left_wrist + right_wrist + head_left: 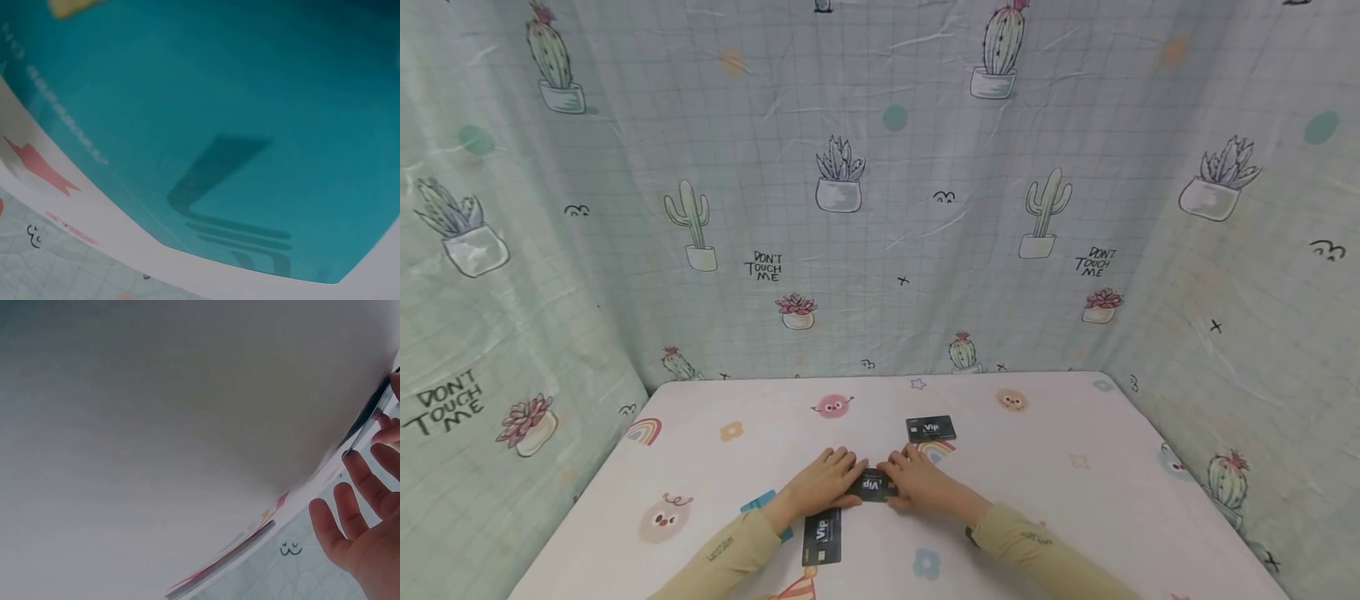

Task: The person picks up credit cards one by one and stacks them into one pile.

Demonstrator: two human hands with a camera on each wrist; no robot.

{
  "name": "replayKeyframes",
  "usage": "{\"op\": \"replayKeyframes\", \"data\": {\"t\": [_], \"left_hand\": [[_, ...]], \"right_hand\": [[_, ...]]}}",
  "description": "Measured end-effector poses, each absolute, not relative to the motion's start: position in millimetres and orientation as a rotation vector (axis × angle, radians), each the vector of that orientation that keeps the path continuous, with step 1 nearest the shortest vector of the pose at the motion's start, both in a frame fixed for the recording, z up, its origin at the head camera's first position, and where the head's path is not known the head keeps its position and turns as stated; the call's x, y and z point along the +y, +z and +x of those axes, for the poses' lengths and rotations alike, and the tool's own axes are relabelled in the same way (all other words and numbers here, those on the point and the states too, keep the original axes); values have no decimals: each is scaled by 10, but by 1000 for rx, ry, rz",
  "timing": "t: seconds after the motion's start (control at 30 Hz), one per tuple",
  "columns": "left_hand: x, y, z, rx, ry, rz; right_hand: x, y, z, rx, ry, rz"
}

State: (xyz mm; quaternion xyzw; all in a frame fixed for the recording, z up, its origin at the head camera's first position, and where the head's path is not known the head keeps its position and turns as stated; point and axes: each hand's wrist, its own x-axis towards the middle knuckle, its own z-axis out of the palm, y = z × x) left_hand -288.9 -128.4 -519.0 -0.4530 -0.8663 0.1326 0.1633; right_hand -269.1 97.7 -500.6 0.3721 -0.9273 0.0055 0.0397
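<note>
Left hand (824, 483) and right hand (922, 483) each grasp one end of a black card (872, 486), held between them over the pale table (1030, 467), with a second black card (822, 538) and a blue card (758, 502) lying near the left hand, a third black card (931, 428) beyond the right hand
</note>
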Motion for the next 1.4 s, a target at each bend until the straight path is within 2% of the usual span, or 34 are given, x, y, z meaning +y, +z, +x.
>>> {"op": "replayKeyframes", "data": {"t": [1.4], "left_hand": [[-1226, -5074, -2846, -2402, 337, -1205]], "right_hand": [[1014, -4933, -2716, -2740, 19, 1038]]}}
